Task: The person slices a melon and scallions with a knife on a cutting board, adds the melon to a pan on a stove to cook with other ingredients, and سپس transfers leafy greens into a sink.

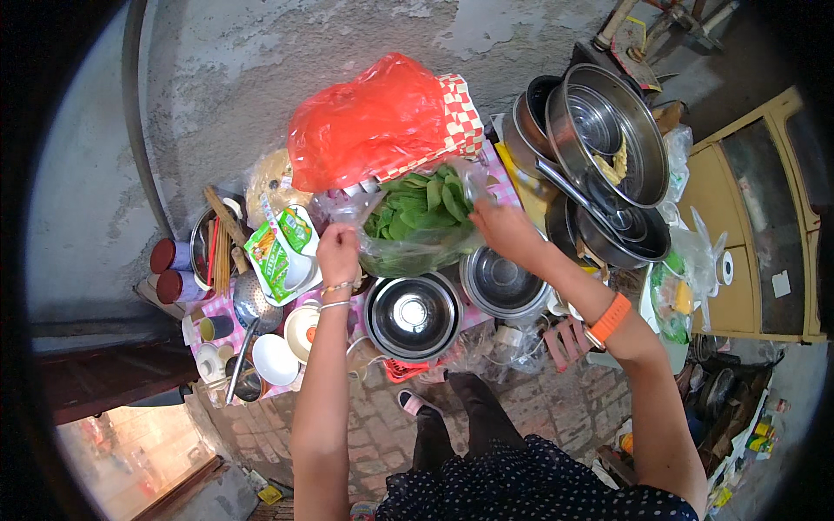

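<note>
A clear plastic bag (410,257) full of green leafy vegetables (423,205) lies on the table in front of me, its mouth spread wide. My left hand (339,247) pinches the bag's left edge, fingers curled. On the opposite side, my right hand (492,218) grips the right edge and looks slightly blurred. Nearest me, below the bag, sits a round stainless steel bowl (412,317). Beside it, under my right forearm, is another metal bowl (505,280).
A red plastic bag (371,127) rests against the wall. Stacked metal pots (606,137) stand at right. At left are a white tray (315,225) with green packets, a perforated skimmer (258,299), a white bowl (275,359) and chopsticks (223,260).
</note>
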Tool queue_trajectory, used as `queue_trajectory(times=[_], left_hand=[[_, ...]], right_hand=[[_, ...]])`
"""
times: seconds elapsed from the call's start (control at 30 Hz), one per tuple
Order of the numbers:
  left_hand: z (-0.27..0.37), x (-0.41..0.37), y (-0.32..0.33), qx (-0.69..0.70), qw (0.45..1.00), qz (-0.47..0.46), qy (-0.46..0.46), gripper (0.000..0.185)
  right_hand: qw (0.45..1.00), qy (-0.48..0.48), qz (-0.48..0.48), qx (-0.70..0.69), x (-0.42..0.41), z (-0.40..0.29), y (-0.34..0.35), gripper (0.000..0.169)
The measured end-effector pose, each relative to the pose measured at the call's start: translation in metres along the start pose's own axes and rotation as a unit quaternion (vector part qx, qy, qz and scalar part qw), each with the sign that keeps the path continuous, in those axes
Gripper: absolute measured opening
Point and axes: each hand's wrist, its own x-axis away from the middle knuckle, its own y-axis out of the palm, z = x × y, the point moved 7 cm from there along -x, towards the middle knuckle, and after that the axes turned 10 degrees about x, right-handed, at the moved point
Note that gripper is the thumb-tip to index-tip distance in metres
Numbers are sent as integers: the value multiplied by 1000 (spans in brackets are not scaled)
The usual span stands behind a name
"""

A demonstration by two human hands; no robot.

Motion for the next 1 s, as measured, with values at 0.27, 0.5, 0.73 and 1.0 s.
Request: queue_trajectory(times=[0.27, 0.5, 0.73, 1.0], left_hand=[[-34, 12, -16, 239, 952, 89, -170, 12], [-37, 17, -26, 352, 907, 104, -206, 10], [-16, 23, -28, 203, 970, 18, -133, 12], [-19, 33, -38, 132, 991, 22, -29, 13]], right_hand=[[930, -243, -53, 271, -95, -85, 36, 82], [904, -229, -171, 317, -71, -105, 104, 76], [903, -217, -242, 281, -105, -106, 128, 85], [907, -212, -222, 289, -119, -102, 133, 89]])
